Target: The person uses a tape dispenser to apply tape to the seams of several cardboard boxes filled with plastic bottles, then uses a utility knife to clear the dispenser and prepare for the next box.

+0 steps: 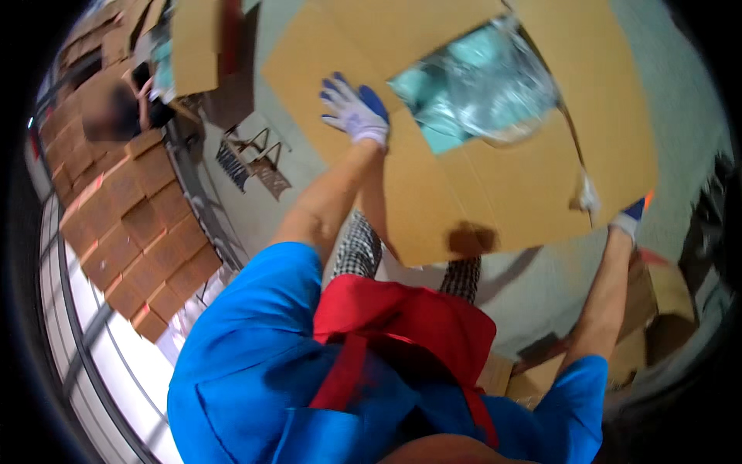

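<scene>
In front of me stands a large cardboard box [433, 205] with its flaps spread outward. Through its opening show pale teal items [433, 127], partly under crumpled clear plastic wrap [502, 81]. My left hand [355, 112], in a white and blue glove, lies flat on the left flap with its fingers spread. At the box's right edge is my right hand [630, 220], gloved the same way and closed. A small orange thing [649, 199] sticks out by its fingers; its kind is too small to tell. A torn whitish strip [589, 195] hangs near the right flap.
Brown cartons [139, 224] are stacked to the left, beside a dark rail. Another person [139, 100] is at the upper left near an open carton [195, 46]. A small folding stand [255, 162] is on the floor. More cardboard [668, 290] lies at the right.
</scene>
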Tool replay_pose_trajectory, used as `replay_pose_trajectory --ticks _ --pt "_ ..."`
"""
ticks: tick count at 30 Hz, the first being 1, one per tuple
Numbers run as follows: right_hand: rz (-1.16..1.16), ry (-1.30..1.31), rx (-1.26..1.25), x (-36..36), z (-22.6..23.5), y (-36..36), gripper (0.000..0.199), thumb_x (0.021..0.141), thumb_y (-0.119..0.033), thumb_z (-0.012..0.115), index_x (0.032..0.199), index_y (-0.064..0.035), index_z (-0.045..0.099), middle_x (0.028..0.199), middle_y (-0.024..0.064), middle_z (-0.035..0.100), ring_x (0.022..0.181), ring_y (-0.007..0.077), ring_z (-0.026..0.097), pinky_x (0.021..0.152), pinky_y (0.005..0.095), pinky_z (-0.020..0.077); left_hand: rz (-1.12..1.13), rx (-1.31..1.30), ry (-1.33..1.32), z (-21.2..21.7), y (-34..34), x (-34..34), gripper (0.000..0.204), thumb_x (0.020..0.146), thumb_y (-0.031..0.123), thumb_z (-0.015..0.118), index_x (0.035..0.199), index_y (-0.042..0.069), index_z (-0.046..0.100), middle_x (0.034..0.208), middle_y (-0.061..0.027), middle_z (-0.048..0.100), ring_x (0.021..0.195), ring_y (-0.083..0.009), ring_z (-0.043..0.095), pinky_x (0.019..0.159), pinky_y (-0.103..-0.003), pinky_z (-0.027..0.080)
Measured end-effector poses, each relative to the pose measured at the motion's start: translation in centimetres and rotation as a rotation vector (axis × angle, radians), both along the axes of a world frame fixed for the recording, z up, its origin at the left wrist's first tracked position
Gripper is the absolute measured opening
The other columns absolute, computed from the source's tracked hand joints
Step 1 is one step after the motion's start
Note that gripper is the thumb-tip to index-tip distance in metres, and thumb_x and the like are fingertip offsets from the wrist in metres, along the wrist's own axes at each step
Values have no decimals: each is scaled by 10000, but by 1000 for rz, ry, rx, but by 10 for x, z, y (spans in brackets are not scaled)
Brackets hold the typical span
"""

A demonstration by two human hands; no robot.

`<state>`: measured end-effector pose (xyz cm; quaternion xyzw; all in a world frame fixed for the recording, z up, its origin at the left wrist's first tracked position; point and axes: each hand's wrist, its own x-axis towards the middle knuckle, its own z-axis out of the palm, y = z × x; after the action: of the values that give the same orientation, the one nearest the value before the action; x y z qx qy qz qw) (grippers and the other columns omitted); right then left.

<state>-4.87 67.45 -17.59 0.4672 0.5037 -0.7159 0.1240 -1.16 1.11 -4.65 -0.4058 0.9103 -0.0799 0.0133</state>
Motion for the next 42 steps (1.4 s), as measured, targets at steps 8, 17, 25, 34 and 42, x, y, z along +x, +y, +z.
replay_pose_trajectory --ticks 8,17,25,34,42 --pt "190 504 366 3 213 -108 370 963 -248 554 1285 -66 547 1230 78 592 1090 200 575 960 350 451 14 -26 51 4 -5 8 648 1008 378 364 1555 172 85 1617 -124 87 1452 -358 179 1092 -637 136" --pt "-1 116 253 142 248 -339 277 998 -291 518 1103 -47 599 954 31 619 823 123 586 711 270 488 86 450 18 55 4 -14 871 909 604 459 1551 132 108 1603 -190 76 1453 -434 114 1096 -661 136" --pt "655 531 532 135 260 -431 216 843 -285 699 823 -79 636 810 93 652 735 277 646 650 393 514 37 230 -85 43 1 -44 1123 795 748 486 1527 5 71 1574 -286 21 1417 -544 60 1100 -664 121" --pt "799 524 689 124 256 -426 265 750 -289 767 798 -67 631 691 142 622 631 371 604 558 430 463 -848 372 125 60 -38 -118 641 878 358 650 1416 93 426 1497 -267 302 1410 -431 231 1115 -627 129" --pt "1122 383 655 124 260 -413 207 722 -217 726 834 -63 644 737 151 631 701 388 599 614 457 461 -870 1275 172 98 -20 -67 318 953 181 539 1242 77 620 1189 -147 645 1155 -286 583 1022 -388 420"
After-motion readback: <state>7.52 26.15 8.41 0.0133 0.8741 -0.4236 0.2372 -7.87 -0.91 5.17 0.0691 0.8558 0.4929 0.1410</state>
